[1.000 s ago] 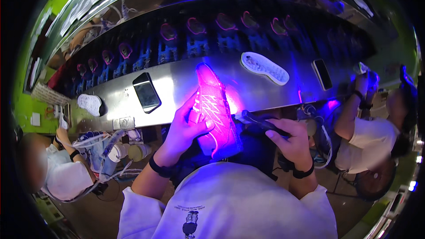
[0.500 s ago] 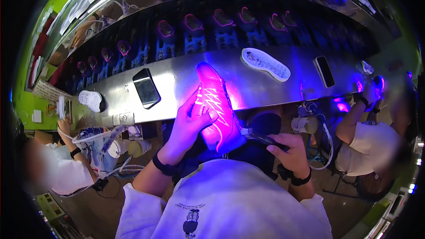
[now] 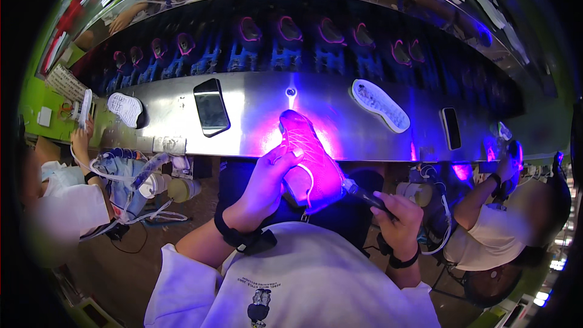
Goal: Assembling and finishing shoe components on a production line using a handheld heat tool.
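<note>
My left hand [image 3: 262, 177] is closed around a shoe upper [image 3: 316, 164], its toe pointing away and its heel toward me. Violet light makes the upper glow bright pink. My right hand [image 3: 399, 223] grips the dark handle of a brush [image 3: 367, 198]. The brush's tip meets the right side of the shoe near the heel; its bristles are hard to make out in the glare. Beyond the toe, a small bright violet lamp [image 3: 291, 92] shows on the metal bench. A white shoe sole [image 3: 381, 107] lies farther right on the bench.
A phone [image 3: 211, 108] lies left on the metal bench [image 3: 164, 118], another phone [image 3: 451, 129] at the right. A second sole [image 3: 126, 109] rests far left. Behind, a dark conveyor [image 3: 218, 64] carries several shoes. Co-workers sit at both sides, with tubs [image 3: 183, 188] and hoses below the bench.
My view has shifted, and the lamp beyond the toe now shows. The shoe has tilted and come slightly nearer to me. The brush remains against its right side.
</note>
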Tool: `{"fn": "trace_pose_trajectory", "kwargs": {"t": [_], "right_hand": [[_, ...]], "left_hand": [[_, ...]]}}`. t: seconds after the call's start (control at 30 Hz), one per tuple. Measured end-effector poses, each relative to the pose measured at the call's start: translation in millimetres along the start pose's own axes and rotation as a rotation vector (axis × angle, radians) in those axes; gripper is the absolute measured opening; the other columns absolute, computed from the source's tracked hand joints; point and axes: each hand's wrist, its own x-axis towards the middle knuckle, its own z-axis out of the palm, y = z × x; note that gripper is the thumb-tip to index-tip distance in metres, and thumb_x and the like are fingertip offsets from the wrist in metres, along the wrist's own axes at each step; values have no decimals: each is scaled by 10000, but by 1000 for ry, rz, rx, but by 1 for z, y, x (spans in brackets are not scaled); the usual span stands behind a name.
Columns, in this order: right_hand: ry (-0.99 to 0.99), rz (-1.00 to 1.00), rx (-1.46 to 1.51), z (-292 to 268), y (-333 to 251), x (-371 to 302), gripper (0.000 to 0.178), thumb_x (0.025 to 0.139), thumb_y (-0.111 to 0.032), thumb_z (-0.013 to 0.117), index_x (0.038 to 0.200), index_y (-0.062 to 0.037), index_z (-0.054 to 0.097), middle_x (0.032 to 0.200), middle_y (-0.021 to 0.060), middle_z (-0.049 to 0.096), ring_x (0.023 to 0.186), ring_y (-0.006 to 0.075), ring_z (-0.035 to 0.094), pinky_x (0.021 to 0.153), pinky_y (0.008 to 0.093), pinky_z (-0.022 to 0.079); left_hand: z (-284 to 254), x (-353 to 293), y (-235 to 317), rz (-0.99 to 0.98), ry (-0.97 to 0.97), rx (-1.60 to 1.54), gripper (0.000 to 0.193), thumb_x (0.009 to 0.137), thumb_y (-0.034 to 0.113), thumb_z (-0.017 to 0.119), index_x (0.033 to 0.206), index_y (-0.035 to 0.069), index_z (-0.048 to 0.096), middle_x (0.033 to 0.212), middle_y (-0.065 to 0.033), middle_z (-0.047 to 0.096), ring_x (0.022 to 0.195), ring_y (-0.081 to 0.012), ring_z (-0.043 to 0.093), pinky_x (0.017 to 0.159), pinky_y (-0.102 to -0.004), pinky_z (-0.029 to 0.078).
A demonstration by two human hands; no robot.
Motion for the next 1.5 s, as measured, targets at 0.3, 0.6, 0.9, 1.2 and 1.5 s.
{"fn": "trace_pose_trajectory", "kwargs": {"t": [0.3,0.6,0.9,1.2,1.5], "right_hand": [[-80,35,150,5,2,29,342,842,-99,774,1173,-29,732,819,128,693,664,223,643,634,319,498],[-13,66,166,54,10,40,335,822,-34,798,1148,5,734,884,95,734,796,148,679,758,298,532],[70,555,477,48,104,-7,400,921,-10,689,1316,22,630,1040,93,706,873,124,658,800,270,543],[155,587,285,38,77,17,342,969,-154,707,1252,27,650,911,49,703,716,98,602,630,252,493],[206,701,324,56,115,32,376,953,-86,689,1315,-8,619,856,-3,652,655,50,549,530,201,403]], "left_hand": [[-1,2,10,-43,-248,-252,522,931,125,665,1411,24,486,1295,-93,622,1222,-213,615,1072,-391,484],[-18,30,41,343,-302,205,953,788,80,818,1581,4,294,1447,-116,528,1332,-220,531,1125,-394,438],[-111,148,155,580,559,1063,755,803,327,849,1373,8,472,1221,-197,675,1036,-292,698,915,-393,547],[-248,289,262,393,834,1679,542,831,481,742,1134,33,704,1099,-212,730,986,-361,723,864,-459,582],[-219,342,227,1025,779,1872,412,881,470,659,1000,89,760,965,-149,754,903,-333,738,828,-490,569]]}}
